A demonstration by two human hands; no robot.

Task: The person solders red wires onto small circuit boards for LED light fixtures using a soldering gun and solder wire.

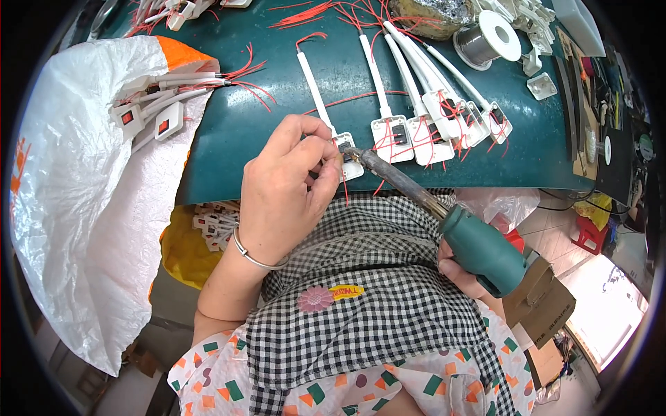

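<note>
A soldering iron (482, 249) with a green handle is gripped in my right hand (463, 279), mostly hidden behind the handle. The iron's dark tip reaches into a small white plastic switch housing (352, 169) at the table's front edge. Beside that housing my left hand (286, 184) is closed in a pinch, its fingertips at the left side of the housing. What sits between those fingertips is hidden; a red wire end hangs just below them. From the housing a white tube (313, 89) runs away from me, with red wire at its far end.
Several open white housings (392, 139) with tubes and red wires lie to the right. Farther back are a solder spool (487, 40) and a dark lump of resin-like material (430, 15). At left, finished-looking switch pieces (149, 114) rest on a white sack (104, 208).
</note>
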